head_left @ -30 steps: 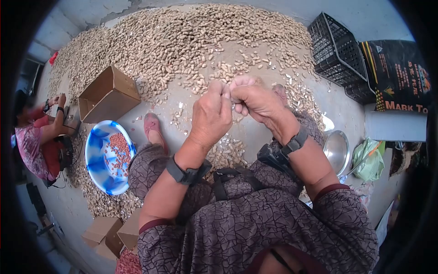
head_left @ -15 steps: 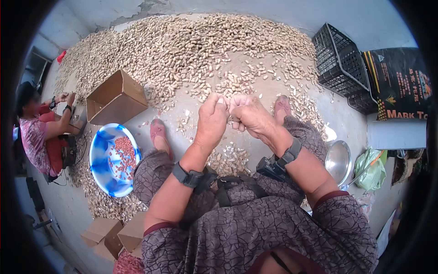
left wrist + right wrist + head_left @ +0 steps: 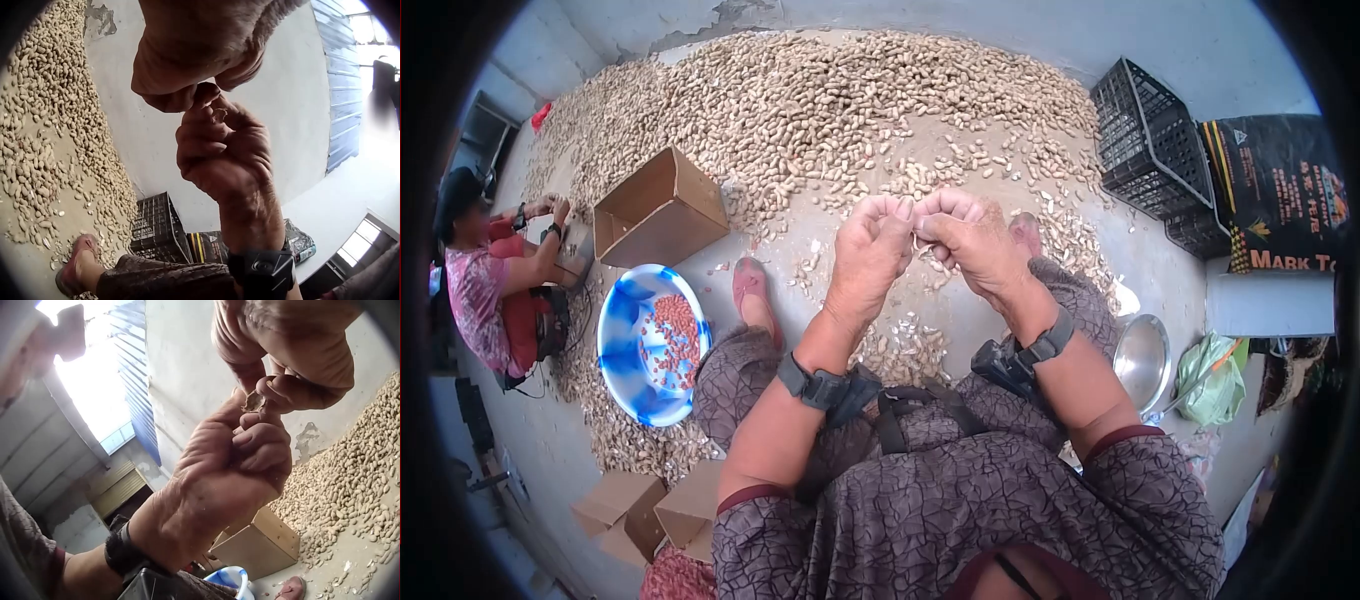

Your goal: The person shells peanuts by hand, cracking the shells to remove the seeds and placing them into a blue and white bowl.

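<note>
My left hand [image 3: 868, 255] and right hand [image 3: 970, 240] meet fingertip to fingertip above the floor, in front of my lap. Between them they pinch a peanut [image 3: 253, 402], its tan shell broken and ragged in the right wrist view. In the left wrist view part of the shell [image 3: 219, 115] shows at the right hand's curled fingers; the left fingertips hide the rest. Beyond the hands a wide heap of unshelled peanuts [image 3: 800, 110] covers the floor. Broken shells [image 3: 903, 350] lie between my legs.
On the left stand a blue-and-white basin [image 3: 625, 370] with pink kernels and a cardboard box [image 3: 665, 225]. Another person [image 3: 485, 290] sits at far left. Black crates [image 3: 1150, 140], a black sack [image 3: 1275, 190], a metal bowl [image 3: 1142, 360] and a green bag [image 3: 1212, 380] are on the right.
The head view has tilted, so the scene sits lower than a second ago. My hands stay together, and the fingers have shifted, with thumbs now close together at the peanut.
</note>
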`<state>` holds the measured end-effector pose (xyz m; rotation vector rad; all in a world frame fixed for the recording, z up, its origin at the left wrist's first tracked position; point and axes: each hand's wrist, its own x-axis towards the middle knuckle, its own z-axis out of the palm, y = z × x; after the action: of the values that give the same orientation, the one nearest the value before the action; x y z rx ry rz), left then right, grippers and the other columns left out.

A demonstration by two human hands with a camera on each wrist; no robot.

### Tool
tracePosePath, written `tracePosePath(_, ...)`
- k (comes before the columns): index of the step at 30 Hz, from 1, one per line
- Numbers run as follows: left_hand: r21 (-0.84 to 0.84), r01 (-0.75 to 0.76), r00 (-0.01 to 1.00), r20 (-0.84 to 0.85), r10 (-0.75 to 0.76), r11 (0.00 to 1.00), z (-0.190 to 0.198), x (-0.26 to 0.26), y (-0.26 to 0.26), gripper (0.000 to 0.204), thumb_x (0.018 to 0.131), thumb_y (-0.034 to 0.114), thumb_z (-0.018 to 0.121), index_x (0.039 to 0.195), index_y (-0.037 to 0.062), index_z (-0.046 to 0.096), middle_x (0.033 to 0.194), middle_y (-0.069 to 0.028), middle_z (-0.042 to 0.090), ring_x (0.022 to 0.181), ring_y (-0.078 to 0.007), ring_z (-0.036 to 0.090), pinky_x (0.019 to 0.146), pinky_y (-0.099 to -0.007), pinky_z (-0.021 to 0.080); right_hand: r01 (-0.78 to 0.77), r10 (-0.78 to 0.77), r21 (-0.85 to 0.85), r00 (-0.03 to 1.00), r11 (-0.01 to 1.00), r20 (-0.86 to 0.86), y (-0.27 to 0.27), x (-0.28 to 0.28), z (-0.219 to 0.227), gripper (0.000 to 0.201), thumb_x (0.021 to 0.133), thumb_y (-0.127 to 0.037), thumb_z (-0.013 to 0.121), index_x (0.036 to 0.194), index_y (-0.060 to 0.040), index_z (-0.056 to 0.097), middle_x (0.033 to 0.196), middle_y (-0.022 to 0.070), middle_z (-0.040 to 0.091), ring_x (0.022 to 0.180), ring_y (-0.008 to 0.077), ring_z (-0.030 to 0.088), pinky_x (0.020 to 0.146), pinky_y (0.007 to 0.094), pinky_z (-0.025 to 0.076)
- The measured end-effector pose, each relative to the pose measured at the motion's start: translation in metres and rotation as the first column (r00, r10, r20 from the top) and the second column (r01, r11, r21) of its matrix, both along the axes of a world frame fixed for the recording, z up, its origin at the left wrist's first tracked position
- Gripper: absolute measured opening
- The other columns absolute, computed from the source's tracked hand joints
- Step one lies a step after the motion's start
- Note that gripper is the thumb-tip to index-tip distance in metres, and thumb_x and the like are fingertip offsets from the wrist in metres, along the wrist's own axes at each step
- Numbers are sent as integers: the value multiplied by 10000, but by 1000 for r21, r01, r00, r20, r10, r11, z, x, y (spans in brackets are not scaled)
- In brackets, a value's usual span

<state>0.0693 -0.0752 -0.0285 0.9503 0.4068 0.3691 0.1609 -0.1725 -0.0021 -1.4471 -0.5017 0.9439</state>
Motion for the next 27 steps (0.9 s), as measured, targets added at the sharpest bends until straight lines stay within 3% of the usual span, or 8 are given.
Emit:
tracePosePath(2, 116, 27, 991, -133, -11, 993, 7, -1, 1, 216, 850, 255, 549, 835, 47, 490, 591, 25, 473, 471, -23, 382, 401, -157, 285, -5, 6, -20, 998, 1000, 64, 0, 1, 0, 121, 774, -108, 544, 846, -21, 588, 669, -13, 560, 511, 23, 456, 452, 142, 360)
tracePosePath(5, 87, 93, 984, -162, -78, 992, 5, -4, 11, 224, 838, 256, 565, 764, 51, 515, 587, 15, 492, 466, -30, 403, 396, -155, 292, 5, -2, -19, 988, 1000, 151, 0, -1, -3, 122, 775, -113, 545, 846, -23, 586, 678, -8, 565, 511, 24, 459, 455, 142, 367)
tracePosePath(8, 26, 124, 977, -177, -117, 992, 7, -5, 16, 226, 837, 245, 566, 716, 57, 533, 590, 15, 500, 466, -35, 419, 392, -150, 300, 5, -5, 4, 994, 1000, 113, 1, -4, 1, 136, 779, -116, 537, 864, -20, 582, 680, -6, 567, 518, 22, 462, 459, 142, 374)
tracePosePath(12, 4, 168, 978, -124, -166, 986, 7, -9, 18, 173, 859, 229, 533, 847, 56, 538, 658, 22, 521, 473, -17, 425, 373, -123, 271, -18, 16, 22, 995, 1000, 96, 2, -4, 4, 157, 786, -120, 532, 895, -18, 577, 683, -3, 572, 526, 17, 464, 462, 141, 375)
tracePosePath(18, -169, 165, 986, 55, -158, 972, 10, -15, 15, 151, 872, 186, 501, 880, 37, 519, 689, 7, 526, 526, -39, 457, 421, -146, 330, -32, 28, 33, 993, 999, 116, 4, -7, 13, 166, 802, -131, 528, 915, -19, 576, 691, -1, 577, 529, 13, 456, 464, 140, 369)
tracePosePath(20, -211, 164, 986, 66, -154, 964, 11, -17, 17, 148, 869, 185, 504, 888, 38, 513, 692, 6, 522, 529, -44, 461, 428, -150, 337, -3, -15, 113, 988, 994, 154, 6, -12, 16, 152, 774, -60, 521, 882, 30, 578, 726, 57, 604, 597, 65, 554, 517, 188, 450)
tracePosePath(24, -342, 183, 981, 130, -147, 922, 11, -21, 19, 146, 863, 179, 512, 902, 39, 503, 694, 2, 512, 531, -55, 467, 431, -161, 345, -75, 50, 149, 985, 986, 166, 10, -15, 20, 148, 774, -36, 511, 887, 36, 574, 737, 65, 606, 627, 80, 573, 556, 204, 469)
tracePosePath(27, -337, 211, 975, 136, -174, 918, 11, -23, 21, 150, 861, 180, 516, 898, 35, 501, 693, 4, 511, 540, -59, 471, 437, -166, 351, -80, 51, 108, 966, 991, 253, 12, -16, 17, 146, 772, -36, 513, 884, 30, 579, 721, 55, 604, 632, 76, 574, 563, 205, 470)
